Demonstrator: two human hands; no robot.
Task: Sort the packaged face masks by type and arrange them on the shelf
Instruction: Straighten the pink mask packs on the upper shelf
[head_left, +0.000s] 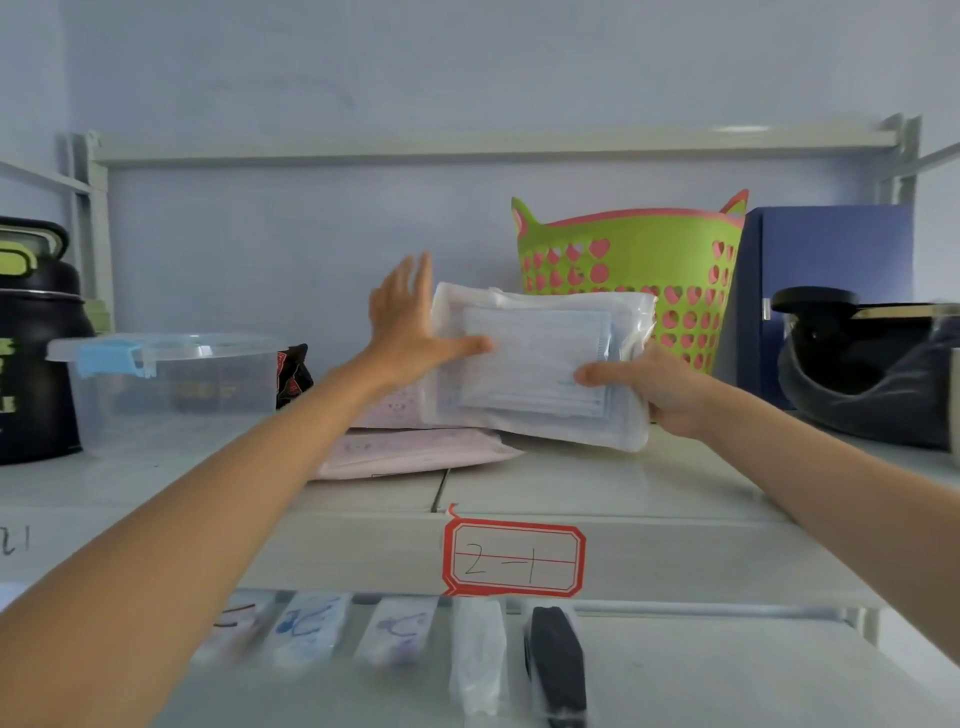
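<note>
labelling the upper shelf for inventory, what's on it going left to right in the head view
black jug → clear lidded container → pink mask packs → blue mask packs, held by left hand and right hand → green basket → blue box

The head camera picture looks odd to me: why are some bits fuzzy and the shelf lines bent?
Head view: wide-angle lens bows the shelf edges; the mask packets along the bottom are smeared, probably motion blur; the left hand is slightly soft; light is even and dim, without strong glare on the held pack.
</note>
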